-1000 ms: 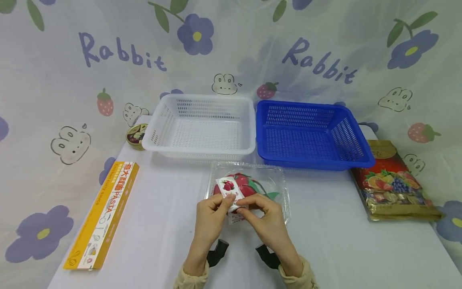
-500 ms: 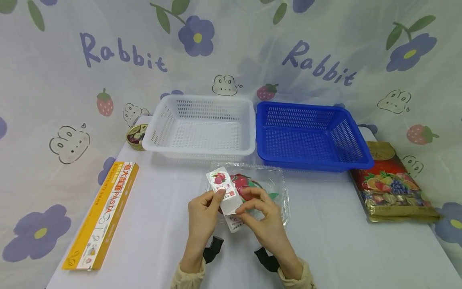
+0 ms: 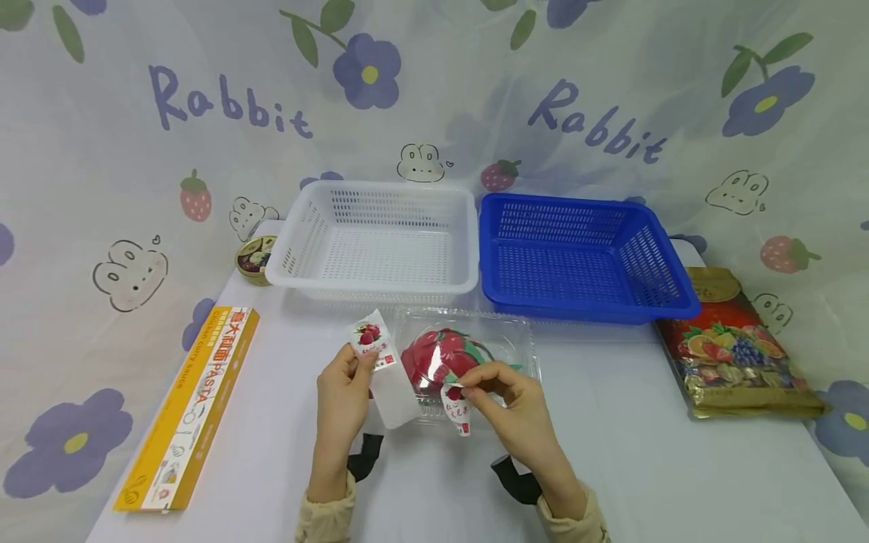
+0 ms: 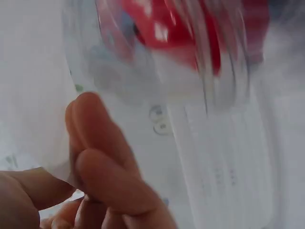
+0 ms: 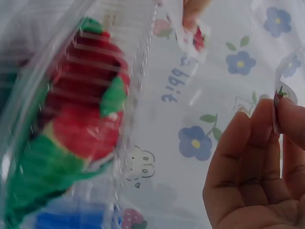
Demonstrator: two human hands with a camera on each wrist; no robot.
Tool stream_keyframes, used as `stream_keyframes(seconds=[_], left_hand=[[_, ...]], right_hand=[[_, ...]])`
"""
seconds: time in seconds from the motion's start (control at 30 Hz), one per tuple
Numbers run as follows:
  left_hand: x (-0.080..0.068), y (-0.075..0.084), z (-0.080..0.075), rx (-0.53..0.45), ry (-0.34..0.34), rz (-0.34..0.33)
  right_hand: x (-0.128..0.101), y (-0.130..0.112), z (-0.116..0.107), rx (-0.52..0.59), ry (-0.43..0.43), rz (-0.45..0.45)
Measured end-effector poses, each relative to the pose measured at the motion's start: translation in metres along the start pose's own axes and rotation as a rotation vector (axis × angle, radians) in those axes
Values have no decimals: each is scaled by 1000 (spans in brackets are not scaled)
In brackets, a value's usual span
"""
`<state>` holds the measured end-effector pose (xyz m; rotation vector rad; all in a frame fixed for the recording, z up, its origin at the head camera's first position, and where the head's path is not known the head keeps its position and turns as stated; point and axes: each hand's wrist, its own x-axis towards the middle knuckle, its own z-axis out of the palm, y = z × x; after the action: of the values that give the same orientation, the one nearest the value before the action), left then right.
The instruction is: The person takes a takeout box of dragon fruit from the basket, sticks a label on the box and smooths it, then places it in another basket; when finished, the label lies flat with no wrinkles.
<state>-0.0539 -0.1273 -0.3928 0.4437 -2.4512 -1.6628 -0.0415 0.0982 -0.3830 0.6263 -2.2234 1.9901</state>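
Observation:
My left hand (image 3: 342,392) pinches a white sticker strip (image 3: 396,398) between thumb and fingers. One label with a red fruit picture stays on its upper end, and the lower part is blank backing. My right hand (image 3: 519,415) pinches a single peeled sticker (image 3: 456,413) by its upper edge, its tip hanging down. Between and behind the hands lies a clear plastic clamshell box (image 3: 523,324), its lid over a red and green dragon fruit (image 3: 434,354). In the right wrist view the sticker (image 5: 277,98) shows edge-on at the thumb.
A white basket (image 3: 373,286) and a blue basket (image 3: 591,308) stand side by side at the back. A yellow pasta box (image 3: 186,411) lies left, with a round tin (image 3: 254,260) behind it. A red and gold bag (image 3: 740,351) lies right. Printed cloth hangs behind.
My hands have moved apart. The sticker has come off the strip and is in my right fingers, while the left hand has carried the strip to the left, uncovering the dragon fruit.

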Motion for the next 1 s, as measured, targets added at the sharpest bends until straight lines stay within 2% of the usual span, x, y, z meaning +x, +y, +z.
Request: stream_keyframes(seconds=[0.13, 0.23, 0.4, 0.5, 0.67, 0.77, 0.87, 0.93, 1.0], left_hand=[[7, -8, -17, 164, -62, -9], [13, -16, -28, 301, -125, -33], [20, -29, -35, 502, -188, -82], [23, -37, -33, 569, -208, -93], [29, -49, -27, 597, -215, -109], [30, -52, -26, 594, -189, -122], [28, -52, -24, 591, -119, -99], [23, -50, -20, 581, -39, -17], [17, -46, -12, 543, 74, 144]], right_hand=[[5, -3, -10, -52, -39, 73], [10, -4, -17, -98, -55, 91], [16, -3, -25, -149, -71, 119], [20, -1, -27, -178, -75, 127], [25, -1, -27, -218, -82, 146], [28, -1, -27, -230, -94, 153], [30, -1, -27, -244, -115, 147], [31, 0, -28, -261, -127, 149], [32, 1, -28, -279, -139, 155]])
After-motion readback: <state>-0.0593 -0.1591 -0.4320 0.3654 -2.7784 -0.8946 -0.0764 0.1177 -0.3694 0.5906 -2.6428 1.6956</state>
